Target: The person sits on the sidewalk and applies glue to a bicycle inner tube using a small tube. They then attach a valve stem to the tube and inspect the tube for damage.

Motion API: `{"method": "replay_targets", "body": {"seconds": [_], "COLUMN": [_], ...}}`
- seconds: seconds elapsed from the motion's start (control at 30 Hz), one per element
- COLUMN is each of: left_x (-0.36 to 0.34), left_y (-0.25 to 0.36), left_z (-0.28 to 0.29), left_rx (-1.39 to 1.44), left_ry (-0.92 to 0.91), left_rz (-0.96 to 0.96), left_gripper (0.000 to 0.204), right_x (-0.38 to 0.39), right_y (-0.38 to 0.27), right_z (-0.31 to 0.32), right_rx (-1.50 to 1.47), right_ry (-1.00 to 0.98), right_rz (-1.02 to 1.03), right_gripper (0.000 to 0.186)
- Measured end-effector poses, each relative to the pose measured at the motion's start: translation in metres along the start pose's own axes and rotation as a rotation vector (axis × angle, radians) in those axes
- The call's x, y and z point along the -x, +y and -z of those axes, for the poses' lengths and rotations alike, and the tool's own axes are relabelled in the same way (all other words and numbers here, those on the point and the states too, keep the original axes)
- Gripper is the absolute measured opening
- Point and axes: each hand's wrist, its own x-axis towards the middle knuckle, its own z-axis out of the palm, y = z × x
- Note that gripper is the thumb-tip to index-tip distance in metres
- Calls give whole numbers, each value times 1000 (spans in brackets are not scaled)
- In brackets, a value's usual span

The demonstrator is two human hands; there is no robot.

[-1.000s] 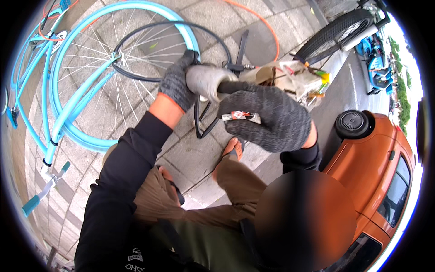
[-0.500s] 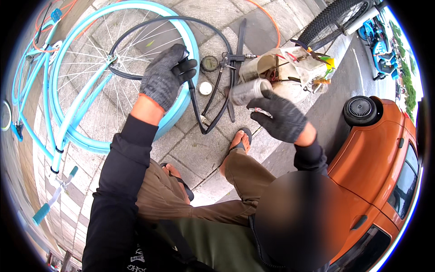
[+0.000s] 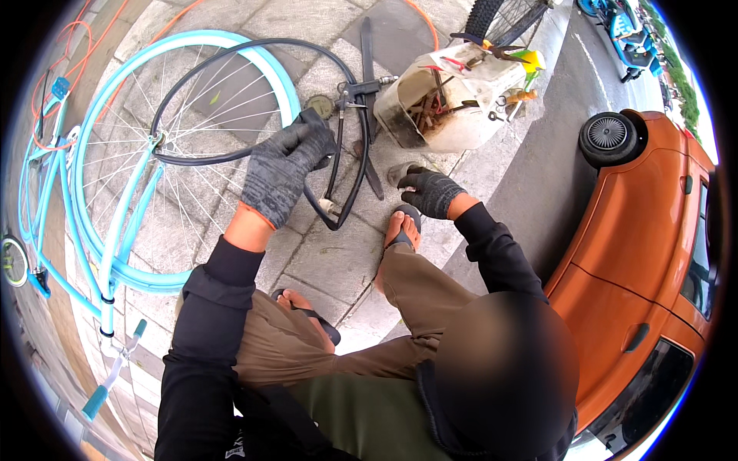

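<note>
My left hand [image 3: 288,165], in a grey and black glove, is over the near right edge of a light blue bicycle wheel [image 3: 286,96]. Its fingers are pressed together; whatever they hold is hidden. A black inner tube [image 3: 342,65] loops from the wheel's middle and passes beside that hand. My right hand [image 3: 432,192], gloved alike, is low near my foot, fingers curled on a translucent plastic jar [image 3: 400,173] that is mostly covered. A dark round tin [image 3: 319,106] lies just beyond my left fingertips.
A cut white plastic container [image 3: 461,107] holds tools. Near it lie a dark flat strip [image 3: 367,54] and a black tool with a metal fitting [image 3: 357,92]. An orange car [image 3: 615,253] stands at right, a second bicycle tyre [image 3: 480,19] at the top. My sandalled feet [image 3: 396,230] are close below.
My right hand has brought the plastic jar down and nearer, away from the tool container. My left hand has moved a little lower. The whole view has shifted left.
</note>
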Motion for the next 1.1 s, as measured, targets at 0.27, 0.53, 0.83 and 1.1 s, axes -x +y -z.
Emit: {"method": "replay_targets", "body": {"seconds": [0.27, 0.53, 0.83, 1.1], "left_x": [4, -1, -11, -24], "left_y": [-1, -20, 8, 26], "left_z": [-14, -29, -17, 9], "left_rx": [97, 685, 437, 597], "left_ry": [79, 222, 535, 610], "left_rz": [91, 46, 64, 101], "left_gripper": [27, 22, 22, 28], "right_x": [11, -12, -50, -45], "right_y": [-38, -165, -229, -244], "right_z": [48, 57, 27, 57], "right_rx": [-76, -815, -167, 20], "right_ry": [91, 246, 545, 467], "right_rz": [43, 97, 355, 399], "right_gripper": [34, 33, 39, 51]}}
